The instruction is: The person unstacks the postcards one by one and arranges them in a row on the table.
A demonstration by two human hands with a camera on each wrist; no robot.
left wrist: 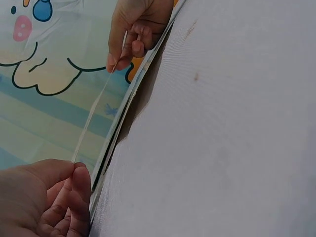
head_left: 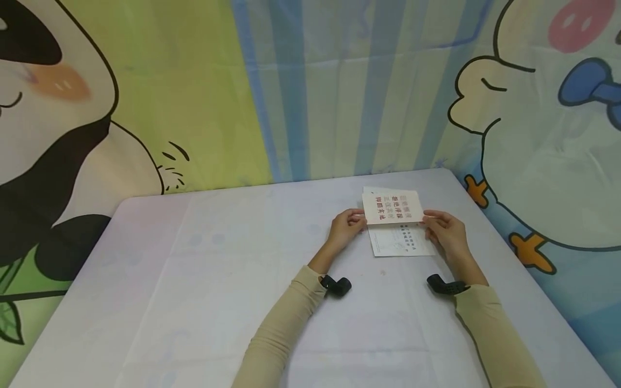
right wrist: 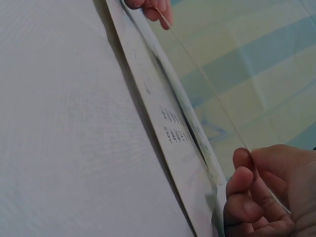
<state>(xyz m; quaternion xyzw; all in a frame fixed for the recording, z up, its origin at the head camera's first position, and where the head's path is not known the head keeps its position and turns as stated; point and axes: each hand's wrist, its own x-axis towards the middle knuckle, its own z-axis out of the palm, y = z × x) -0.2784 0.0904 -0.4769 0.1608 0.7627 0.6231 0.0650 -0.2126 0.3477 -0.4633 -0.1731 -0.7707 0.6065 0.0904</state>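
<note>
Both hands hold one white card (head_left: 393, 208), printed with red and grey characters, by its two short sides. My left hand (head_left: 345, 228) pinches its left end between thumb and fingers; my right hand (head_left: 450, 235) pinches the right end. In the left wrist view the card (left wrist: 90, 117) shows nearly edge-on, as a thin strip stretched from hand to hand. Beneath it, on the table, lies a white sheet (head_left: 385, 247) with dark print, partly covered by the card in the head view. The right wrist view shows this sheet (right wrist: 165, 131) at a low angle, raised slightly off the cloth along one edge.
A white cloth covers the table (head_left: 218, 280), whose far edge meets a cartoon-printed curtain (head_left: 335, 108). Black wrist devices sit at the left cuff (head_left: 336, 286) and the right cuff (head_left: 446, 285).
</note>
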